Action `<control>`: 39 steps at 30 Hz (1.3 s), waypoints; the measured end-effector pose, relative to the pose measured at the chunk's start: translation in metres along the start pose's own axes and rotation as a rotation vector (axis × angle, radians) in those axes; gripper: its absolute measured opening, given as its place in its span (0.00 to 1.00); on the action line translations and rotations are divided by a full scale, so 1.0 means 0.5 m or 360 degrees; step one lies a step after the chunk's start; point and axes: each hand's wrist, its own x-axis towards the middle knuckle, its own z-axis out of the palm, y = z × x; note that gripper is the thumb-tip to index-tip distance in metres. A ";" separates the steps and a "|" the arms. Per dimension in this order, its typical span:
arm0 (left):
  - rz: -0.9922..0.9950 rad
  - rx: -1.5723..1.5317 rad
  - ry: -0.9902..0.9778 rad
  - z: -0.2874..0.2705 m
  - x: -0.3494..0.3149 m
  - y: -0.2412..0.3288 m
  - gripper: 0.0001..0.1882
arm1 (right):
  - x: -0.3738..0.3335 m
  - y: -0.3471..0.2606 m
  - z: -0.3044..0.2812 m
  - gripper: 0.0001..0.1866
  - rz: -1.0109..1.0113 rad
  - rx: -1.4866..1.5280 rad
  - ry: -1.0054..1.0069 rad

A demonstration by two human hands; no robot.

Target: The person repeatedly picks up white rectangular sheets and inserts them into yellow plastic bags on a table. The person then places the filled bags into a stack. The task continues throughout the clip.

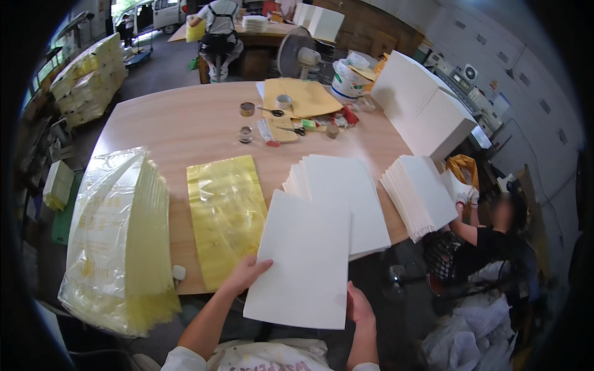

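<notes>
Holding white sheet [301,263], stack [337,176] partly hidden, yellow bag [224,213] left

Spreads across the middle as a bench [148,127], pale wood-grained on top. Carries at the left a thick stack of glossy clear and yellow bags [127,229], spilling over the near edge. Holds, farther right, a flat yellow plastic bag [224,207], then a fanned white stack [334,176] and, by the right edge, another white stack [424,191], also fanned. Bears toward the back some yellow-brown paper [312,102], topped by a pale tape roll [283,99] and overlapped by scissors [276,113]. Keeps a brown tape roll [247,109] left of these.
</notes>
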 end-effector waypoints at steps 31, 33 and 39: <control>0.0654 -0.0649 0.0052 -0.236 -0.197 0.247 0.25 | 0.080 0.074 0.301 0.35 0.0377 -0.0727 -0.1789; 0.0698 -0.0042 0.0297 -0.285 -0.190 0.227 0.19 | 0.140 0.192 0.312 0.33 0.0598 -0.0205 -0.1648; 0.0467 0.1017 0.0002 -0.175 -0.148 0.145 0.07 | 0.153 0.345 0.386 0.28 0.0789 0.0619 -0.0824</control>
